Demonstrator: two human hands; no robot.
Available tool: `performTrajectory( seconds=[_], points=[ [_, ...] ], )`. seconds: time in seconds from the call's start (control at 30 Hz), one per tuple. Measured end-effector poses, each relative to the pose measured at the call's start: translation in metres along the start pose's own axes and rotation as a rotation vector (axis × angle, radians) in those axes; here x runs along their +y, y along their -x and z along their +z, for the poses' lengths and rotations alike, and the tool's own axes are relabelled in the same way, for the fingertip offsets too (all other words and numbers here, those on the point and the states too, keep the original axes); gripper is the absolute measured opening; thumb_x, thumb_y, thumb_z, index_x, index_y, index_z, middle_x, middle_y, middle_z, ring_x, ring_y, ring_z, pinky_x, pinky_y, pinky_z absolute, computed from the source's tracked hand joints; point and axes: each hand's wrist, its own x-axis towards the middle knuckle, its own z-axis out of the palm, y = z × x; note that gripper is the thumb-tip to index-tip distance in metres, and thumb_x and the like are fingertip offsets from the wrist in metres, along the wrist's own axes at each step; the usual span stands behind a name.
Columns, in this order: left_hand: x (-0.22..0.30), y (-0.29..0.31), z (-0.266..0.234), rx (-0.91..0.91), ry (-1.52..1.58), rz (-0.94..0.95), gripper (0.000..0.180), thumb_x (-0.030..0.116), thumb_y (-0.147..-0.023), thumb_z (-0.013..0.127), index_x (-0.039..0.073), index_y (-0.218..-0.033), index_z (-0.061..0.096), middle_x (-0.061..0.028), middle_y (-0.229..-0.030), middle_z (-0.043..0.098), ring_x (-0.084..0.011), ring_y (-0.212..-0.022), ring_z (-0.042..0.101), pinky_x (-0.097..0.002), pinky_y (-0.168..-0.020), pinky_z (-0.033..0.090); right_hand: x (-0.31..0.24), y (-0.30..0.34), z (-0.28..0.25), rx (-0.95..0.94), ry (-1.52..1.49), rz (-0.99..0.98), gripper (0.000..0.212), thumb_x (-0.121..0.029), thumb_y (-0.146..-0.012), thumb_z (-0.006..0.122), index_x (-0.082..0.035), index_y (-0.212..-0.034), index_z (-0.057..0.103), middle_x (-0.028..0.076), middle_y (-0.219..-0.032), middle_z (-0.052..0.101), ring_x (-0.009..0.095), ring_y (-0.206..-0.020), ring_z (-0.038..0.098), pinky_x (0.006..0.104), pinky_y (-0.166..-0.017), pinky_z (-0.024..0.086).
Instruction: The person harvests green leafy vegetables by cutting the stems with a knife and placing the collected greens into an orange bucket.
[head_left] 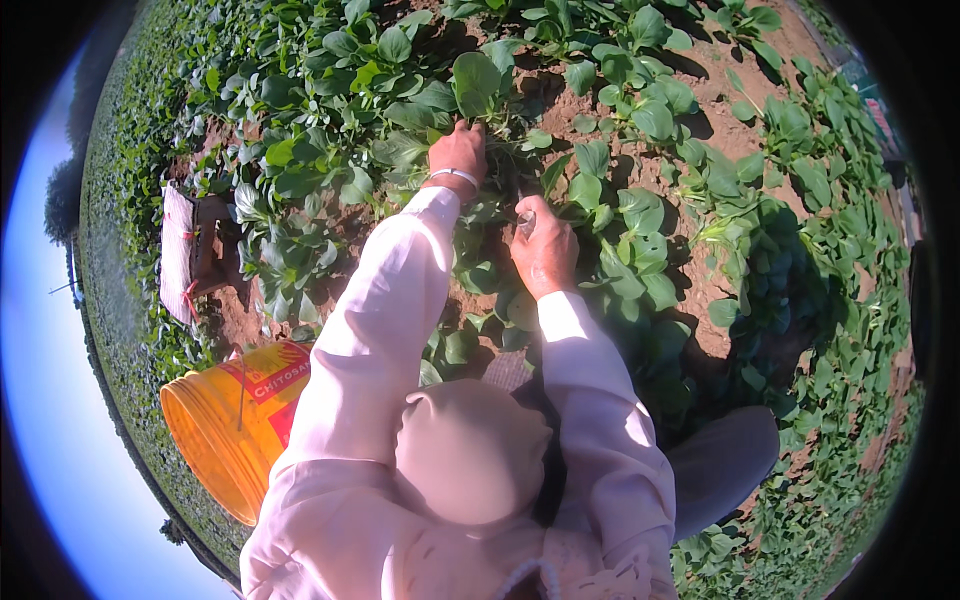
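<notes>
My left hand [460, 158], with a pale band at the wrist, is closed at the base of a leafy green plant [476, 84] with broad rounded leaves. Below and to the right of it, my right hand [545, 250] is wrapped round a hand tool [526, 222]; its greyish handle shows at the fingers. The tool's working end points up toward the plant but is lost among leaves and shadow, so its kind is unclear. Both arms reach forward in pale sleeves. Leaves hide the fingertips of my left hand.
An orange-yellow bucket [205, 440] lies tilted at the lower left, its mouth facing outward. Beyond it stands a low stool [177, 250] with a pale covered top. More leafy plants [640, 215] grow on both sides, with brown soil [712, 320] between them.
</notes>
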Motion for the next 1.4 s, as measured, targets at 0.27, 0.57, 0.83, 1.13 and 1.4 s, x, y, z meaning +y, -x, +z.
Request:
performTrajectory(
  seconds=[0.27,0.57,0.83,1.13,1.4],
  points=[
    [-0.015,-0.021,0.019,0.000,0.199,-0.032,0.036,0.011,-0.071,0.059,0.017,-0.106,0.066,-0.0150,-0.103,0.062,-0.0347,-0.092,0.061,-0.0432,-0.078,0.050,-0.015,-0.050,0.028,0.067,-0.011,0.153,0.016,-0.006,-0.075,0.063,-0.010,-0.090,0.059,0.015,-0.079,0.066,0.037,-0.078,0.064,0.0451,-0.066,0.050],
    [-0.024,0.015,0.007,0.176,0.424,0.267,0.038,0.002,-0.068,0.062,0.011,-0.105,0.060,-0.0126,-0.107,0.059,-0.0370,-0.085,0.061,-0.0426,-0.070,0.050,0.012,0.013,0.008,0.109,-0.142,0.105,0.024,-0.001,-0.072,0.064,-0.012,-0.091,0.055,0.013,-0.072,0.065,0.035,-0.071,0.064,0.0432,-0.062,0.050],
    [-0.010,-0.015,0.000,-0.001,0.087,0.147,0.042,0.004,-0.075,0.055,0.013,-0.115,0.045,-0.0163,-0.113,0.055,-0.0380,-0.083,0.062,-0.0463,-0.066,0.051,0.001,0.005,0.012,0.103,-0.080,0.050,0.025,-0.002,-0.071,0.065,-0.013,-0.092,0.055,0.015,-0.075,0.065,0.037,-0.074,0.064,0.0453,-0.065,0.050],
    [-0.003,-0.018,0.010,-0.014,0.005,0.057,0.030,0.010,-0.074,0.060,0.017,-0.103,0.062,-0.0133,-0.115,0.056,-0.0347,-0.083,0.064,-0.0432,-0.067,0.053,-0.001,-0.016,0.012,0.052,-0.101,0.081,0.018,-0.002,-0.073,0.062,-0.009,-0.089,0.057,0.015,-0.078,0.065,0.036,-0.077,0.064,0.0424,-0.066,0.050],
    [-0.010,-0.009,0.005,-0.058,0.178,0.136,0.046,0.007,-0.070,0.060,0.019,-0.114,0.061,-0.0113,-0.114,0.061,-0.0336,-0.090,0.063,-0.0413,-0.074,0.052,0.003,-0.008,0.003,0.035,-0.167,0.088,0.018,-0.001,-0.074,0.062,-0.009,-0.089,0.057,0.012,-0.077,0.065,0.032,-0.074,0.066,0.0387,-0.064,0.051]
  ],
)
